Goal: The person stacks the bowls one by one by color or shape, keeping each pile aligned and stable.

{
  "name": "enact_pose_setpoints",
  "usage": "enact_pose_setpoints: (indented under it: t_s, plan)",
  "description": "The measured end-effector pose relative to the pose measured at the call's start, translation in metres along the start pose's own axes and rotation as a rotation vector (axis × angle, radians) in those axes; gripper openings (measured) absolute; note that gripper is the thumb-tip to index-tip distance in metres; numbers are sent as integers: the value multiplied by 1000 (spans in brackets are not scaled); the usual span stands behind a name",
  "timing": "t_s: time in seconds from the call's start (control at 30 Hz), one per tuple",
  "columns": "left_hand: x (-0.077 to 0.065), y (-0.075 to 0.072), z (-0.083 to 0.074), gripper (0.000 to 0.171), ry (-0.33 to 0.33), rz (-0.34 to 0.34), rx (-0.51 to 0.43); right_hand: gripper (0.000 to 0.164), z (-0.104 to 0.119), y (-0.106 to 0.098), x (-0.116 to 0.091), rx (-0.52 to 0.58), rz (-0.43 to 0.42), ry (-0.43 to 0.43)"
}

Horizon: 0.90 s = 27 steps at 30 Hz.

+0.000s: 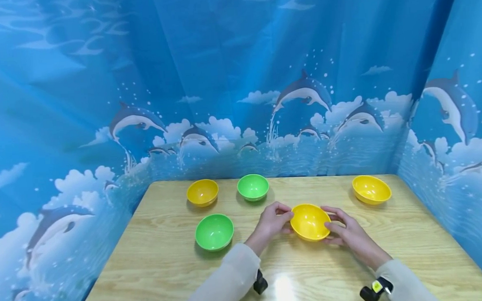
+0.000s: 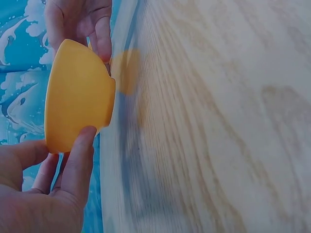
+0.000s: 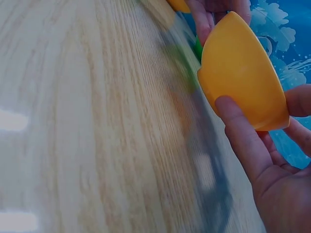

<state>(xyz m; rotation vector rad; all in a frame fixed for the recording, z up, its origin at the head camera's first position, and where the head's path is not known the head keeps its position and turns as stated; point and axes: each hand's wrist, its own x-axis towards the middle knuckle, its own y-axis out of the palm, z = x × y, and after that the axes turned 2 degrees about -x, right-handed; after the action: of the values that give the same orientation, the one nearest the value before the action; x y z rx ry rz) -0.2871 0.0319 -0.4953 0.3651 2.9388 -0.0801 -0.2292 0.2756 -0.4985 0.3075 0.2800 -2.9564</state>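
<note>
Nearest, the left sleeve (image 1: 227, 278) and right sleeve (image 1: 407, 282) lead up to two hands working as a pair, and between them is the held yellow bowl (image 1: 310, 222), opening upward and seemingly just clear of the wooden table (image 1: 149, 273). For a steady hold, matching light pressure from both sides looks best, since the smooth, glossy wall could slip or tip if one hand pushes harder; the two grips should sit level across from each other, with fingertips out of the hollow and nothing trapped under the foot. The left hand (image 1: 271, 222) is partly closed, its fingers curved about its side of the bowl, one digit at the rim and another lower on the outer wall. The right hand (image 1: 352, 235) mirrors it on the opposite side, about as far closed, with a digit low on the wall and others by the rim. Just left of the left hand stands the near green bowl (image 1: 214, 238), well apart from the grip, so that side leaves room for the wrist. Beyond the left hand are the far green bowl (image 1: 253, 187) and, further left, the left yellow bowl (image 1: 202, 193); beyond the right hand and to its right is the right yellow bowl (image 1: 371, 190). Behind everything hangs a blue dolphin curtain (image 1: 219, 56).
</note>
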Motion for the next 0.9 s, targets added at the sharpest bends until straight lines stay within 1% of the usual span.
enact_pose_setpoints:
  t_s: [0.1,0.23,0.4,0.57,0.67,0.9]
  plan:
    - [-4,-2,1,13,-7,13,-10,67,-1,1,-4,3,5,-4]
    - [-10,-2,2,12,-14,30,2,66,-2,1,-9,5,15,-17]
    - [-18,1,1,13,-21,43,4,67,-4,-1,-15,11,-4,-2]
    - [-25,6,1,13,-46,46,-7,69,-5,-4,-20,-21,-8,17]
    - [-27,6,3,13,-54,44,-10,68,-6,-4,-23,-32,0,27]
    - [-29,7,9,14,-56,64,-16,67,-8,-4,-29,-31,22,7]
